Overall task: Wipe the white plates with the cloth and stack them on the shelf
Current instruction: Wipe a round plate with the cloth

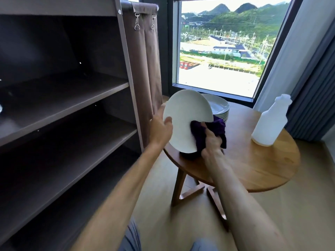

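My left hand (160,126) grips the left rim of a white plate (184,113), thumb on its face, holding it tilted up on edge over the round wooden table (253,169). My right hand (212,140) clutches a dark purple cloth (216,127) pressed against the plate's lower right edge. Behind the held plate, a stack of several white plates (220,108) rests on the table's far side. The dark brown shelf unit (68,102) stands to the left with bare boards.
A white plastic bottle (270,122) stands on the table's right side. A brown fabric curtain (145,69) hangs on the shelf unit's side. A large window is behind the table, grey curtains at the right. Wooden floor lies below.
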Available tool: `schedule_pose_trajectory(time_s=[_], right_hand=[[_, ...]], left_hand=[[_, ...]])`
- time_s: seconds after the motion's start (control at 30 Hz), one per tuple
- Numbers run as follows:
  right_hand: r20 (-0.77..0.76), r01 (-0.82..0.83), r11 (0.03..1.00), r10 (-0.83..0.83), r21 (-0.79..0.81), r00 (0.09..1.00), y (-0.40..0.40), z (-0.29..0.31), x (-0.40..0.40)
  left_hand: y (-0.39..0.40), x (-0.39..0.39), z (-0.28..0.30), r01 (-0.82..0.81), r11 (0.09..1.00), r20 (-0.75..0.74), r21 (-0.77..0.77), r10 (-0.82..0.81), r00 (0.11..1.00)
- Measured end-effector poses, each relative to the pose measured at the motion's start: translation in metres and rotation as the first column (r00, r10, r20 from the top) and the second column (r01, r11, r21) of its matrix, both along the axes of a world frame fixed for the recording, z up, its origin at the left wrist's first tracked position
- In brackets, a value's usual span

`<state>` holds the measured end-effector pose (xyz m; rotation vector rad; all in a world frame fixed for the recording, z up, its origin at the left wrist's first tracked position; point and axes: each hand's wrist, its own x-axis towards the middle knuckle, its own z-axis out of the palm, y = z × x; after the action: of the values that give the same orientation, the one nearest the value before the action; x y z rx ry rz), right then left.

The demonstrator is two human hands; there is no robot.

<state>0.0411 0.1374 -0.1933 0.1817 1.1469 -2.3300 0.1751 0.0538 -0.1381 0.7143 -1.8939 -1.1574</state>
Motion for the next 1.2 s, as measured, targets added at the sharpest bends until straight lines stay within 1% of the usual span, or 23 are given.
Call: schedule_pose_trajectory(time_s=[0.1, 0.17, 0.2, 0.23, 0.3, 0.33, 0.4, 0.47, 0.53, 0.57, 0.6, 0.63, 0.7, 0.8, 0.83, 0.87, 0.9, 0.93, 0.97, 1.03, 1.07, 1.13, 1.2], right_hand=[[-0.192, -0.146, 0.989, 0.149, 0.033, 0.970, 0.015, 0.005, -0.011], [-0.268, -0.211, 0.971, 0.234, 0.111, 0.934, 0.019, 0.012, -0.012], [-0.280, -0.195, 0.972, 0.224, 0.127, 0.934, 0.018, 0.016, -0.013], [-0.280, -0.159, 0.981, 0.185, 0.113, 0.942, 0.017, 0.020, -0.014], [-0.232, -0.054, 0.997, 0.063, 0.046, 0.971, 0.009, 0.029, -0.013], [-0.177, -0.001, 1.000, 0.007, 0.031, 0.984, 0.004, 0.033, -0.012], [-0.076, 0.085, 0.995, -0.082, 0.050, 0.994, -0.009, 0.034, -0.003], [-0.046, 0.040, 0.999, -0.038, 0.033, 0.998, -0.017, 0.025, 0.007], [-0.090, -0.156, 0.987, 0.159, 0.035, 0.983, -0.017, 0.013, 0.014], [-0.120, -0.200, 0.978, 0.207, 0.066, 0.971, -0.009, 0.011, 0.013], [-0.133, -0.186, 0.978, 0.198, 0.093, 0.971, -0.005, 0.011, 0.009], [-0.138, -0.119, 0.988, 0.131, 0.093, 0.982, -0.001, 0.014, 0.004], [-0.176, 0.037, 0.996, -0.024, 0.075, 0.984, 0.010, 0.020, -0.009], [-0.317, -0.027, 0.992, 0.065, 0.122, 0.946, 0.017, 0.023, -0.017], [-0.328, -0.029, 0.990, 0.073, 0.136, 0.942, 0.017, 0.022, -0.016], [-0.313, -0.017, 0.990, 0.059, 0.137, 0.948, 0.016, 0.025, -0.012], [-0.285, 0.013, 0.992, 0.024, 0.129, 0.958, 0.014, 0.027, -0.008], [-0.247, 0.047, 0.993, -0.019, 0.108, 0.969, 0.010, 0.028, -0.007], [-0.203, 0.077, 0.992, -0.056, 0.099, 0.978, 0.007, 0.031, -0.005], [-0.092, 0.137, 0.983, -0.126, 0.123, 0.988, -0.001, 0.033, 0.003], [-0.048, 0.163, 0.978, -0.158, 0.132, 0.986, -0.005, 0.031, 0.006], [0.029, 0.173, 0.978, -0.177, 0.115, 0.984, -0.011, 0.024, 0.012], [0.047, 0.170, 0.976, -0.178, 0.136, 0.983, -0.011, 0.020, 0.013]], left_hand=[[-0.018, 0.009, 0.039, 0.202, 0.978, 0.322, -0.044, -0.177, 0.930], [-0.028, 0.012, 0.060, 0.278, 0.961, 0.413, 0.019, -0.260, 0.873], [-0.031, 0.012, 0.064, 0.295, 0.952, 0.377, 0.077, -0.302, 0.876], [-0.029, 0.014, 0.063, 0.283, 0.951, 0.289, 0.123, -0.307, 0.907], [-0.011, 0.015, 0.045, 0.177, 0.971, 0.005, 0.163, -0.180, 0.984], [0.001, 0.012, 0.027, 0.123, 0.977, -0.111, 0.174, -0.105, 0.988], [0.028, 0.002, -0.008, 0.115, 0.967, -0.176, 0.227, -0.075, 0.982], [0.045, -0.010, -0.027, 0.074, 0.969, -0.146, 0.237, -0.040, 0.989], [0.039, -0.011, -0.029, -0.007, 0.979, -0.157, 0.202, 0.039, 0.987], [0.035, -0.010, -0.027, 0.016, 0.977, -0.174, 0.213, 0.021, 0.985], [0.028, -0.006, -0.023, 0.060, 0.977, -0.183, 0.204, -0.022, 0.983], [0.018, 0.003, -0.015, 0.105, 0.976, -0.147, 0.190, -0.077, 0.986], [0.002, 0.017, 0.003, 0.235, 0.963, -0.014, 0.135, -0.235, 0.972], [-0.028, 0.031, 0.037, 0.369, 0.917, 0.195, 0.152, -0.394, 0.898], [-0.034, 0.033, 0.047, 0.385, 0.904, 0.248, 0.184, -0.422, 0.872], [-0.037, 0.034, 0.053, 0.398, 0.890, 0.244, 0.222, -0.446, 0.861], [-0.035, 0.034, 0.054, 0.383, 0.895, 0.206, 0.229, -0.429, 0.879], [-0.028, 0.031, 0.049, 0.343, 0.914, 0.111, 0.216, -0.372, 0.922], [-0.017, 0.027, 0.037, 0.251, 0.946, 0.018, 0.205, -0.260, 0.965], [0.017, 0.017, 0.011, 0.122, 0.964, -0.144, 0.237, -0.089, 0.986], [0.032, 0.011, 0.000, 0.091, 0.968, -0.182, 0.234, -0.048, 0.982], [0.046, -0.002, -0.010, 0.008, 0.988, -0.182, 0.157, 0.021, 0.983], [0.048, -0.011, -0.012, -0.054, 0.995, -0.173, 0.085, 0.068, 0.983]])
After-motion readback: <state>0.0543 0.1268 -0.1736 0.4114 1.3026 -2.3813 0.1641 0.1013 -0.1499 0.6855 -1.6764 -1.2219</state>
